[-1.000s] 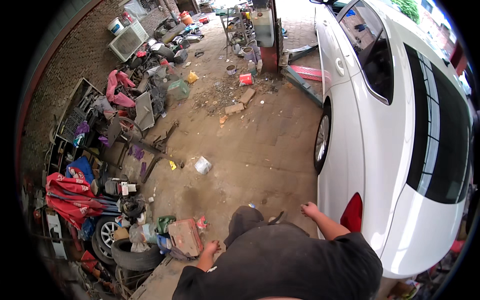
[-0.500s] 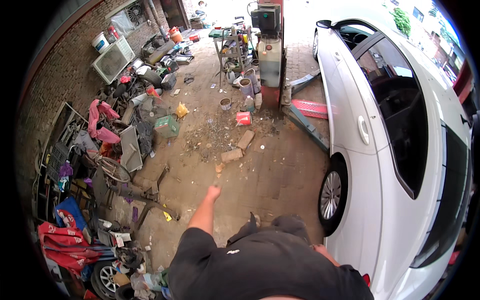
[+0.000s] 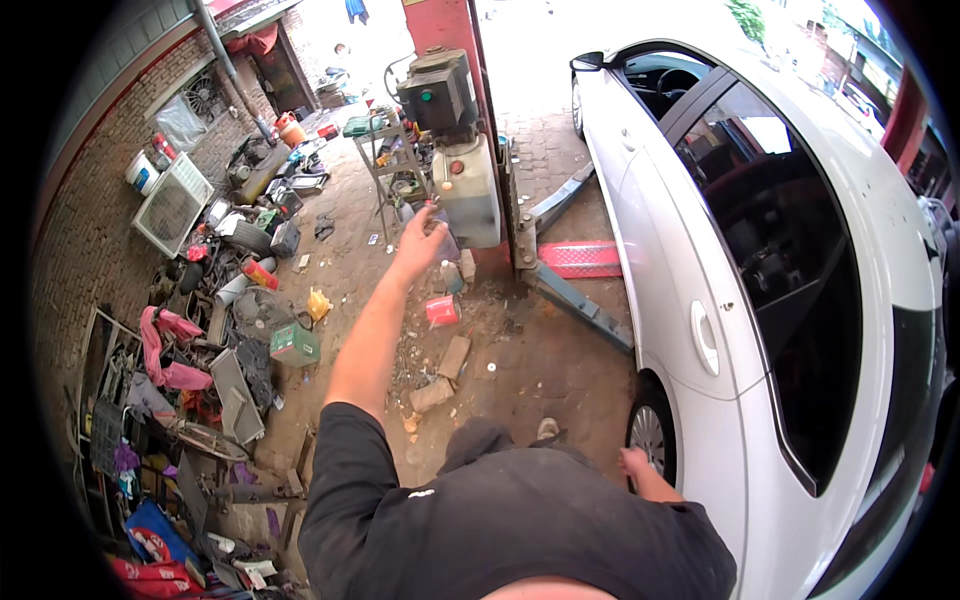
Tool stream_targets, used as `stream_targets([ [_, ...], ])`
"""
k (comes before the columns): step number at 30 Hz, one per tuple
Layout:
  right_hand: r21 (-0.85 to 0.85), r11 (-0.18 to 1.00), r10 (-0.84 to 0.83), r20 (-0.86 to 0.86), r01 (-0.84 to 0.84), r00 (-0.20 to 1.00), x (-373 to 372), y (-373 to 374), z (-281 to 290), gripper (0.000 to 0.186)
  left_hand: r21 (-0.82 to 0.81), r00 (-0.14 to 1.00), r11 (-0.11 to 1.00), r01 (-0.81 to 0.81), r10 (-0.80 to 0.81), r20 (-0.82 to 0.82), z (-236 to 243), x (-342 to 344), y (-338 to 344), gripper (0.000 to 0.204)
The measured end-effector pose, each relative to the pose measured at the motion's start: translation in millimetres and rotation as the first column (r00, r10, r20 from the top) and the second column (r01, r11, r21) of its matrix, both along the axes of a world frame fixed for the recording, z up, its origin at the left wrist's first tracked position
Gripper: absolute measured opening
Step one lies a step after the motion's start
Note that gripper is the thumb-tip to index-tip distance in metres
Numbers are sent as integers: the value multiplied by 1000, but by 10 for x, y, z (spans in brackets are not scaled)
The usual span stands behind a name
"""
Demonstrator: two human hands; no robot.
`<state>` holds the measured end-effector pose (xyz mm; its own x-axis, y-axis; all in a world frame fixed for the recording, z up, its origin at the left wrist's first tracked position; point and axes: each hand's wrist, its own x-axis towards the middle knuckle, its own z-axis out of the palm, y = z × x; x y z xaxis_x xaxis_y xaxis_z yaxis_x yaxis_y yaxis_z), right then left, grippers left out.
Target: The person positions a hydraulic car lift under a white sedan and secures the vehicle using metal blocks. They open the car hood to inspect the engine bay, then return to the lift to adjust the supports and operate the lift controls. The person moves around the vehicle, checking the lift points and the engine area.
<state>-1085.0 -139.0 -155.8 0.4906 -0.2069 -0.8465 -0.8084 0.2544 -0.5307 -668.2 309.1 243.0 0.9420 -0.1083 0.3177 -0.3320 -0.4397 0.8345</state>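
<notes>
My left arm stretches forward, and my left hand is raised with fingers partly spread. No object shows in it. In the picture it overlaps the area beside the pale fluid tank on the red lift post; I cannot tell whether they touch. A dark control box with a green button sits above the tank. Low at my side, my right hand hangs next to the rear wheel of the white car. Its fingers are too small and blurred to make out.
A grey lift arm and a red ramp plate reach toward the car. Bricks, a red box and scattered debris lie on the floor ahead. Junk with a green box lines the left, beside a metal stand.
I have moved forward, closer to the lift post and alongside the car. My left arm has risen from low in front to reach ahead; my right hand has come further into view.
</notes>
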Motion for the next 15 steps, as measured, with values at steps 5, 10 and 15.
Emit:
stream_targets([
  [5,-85,995,-33,269,58,963,1410,-422,361,22,176,941,973,-149,85,329,699,1214,-233,58],
  [10,-187,970,-97,285,155,954,1982,-117,580,19,343,788,867,-363,89,609,1222,2106,-115,57],
  [15,-215,938,-275,10,271,961,1480,164,248,22,352,807,919,-176,-70,586,1148,2655,-145,52],
])
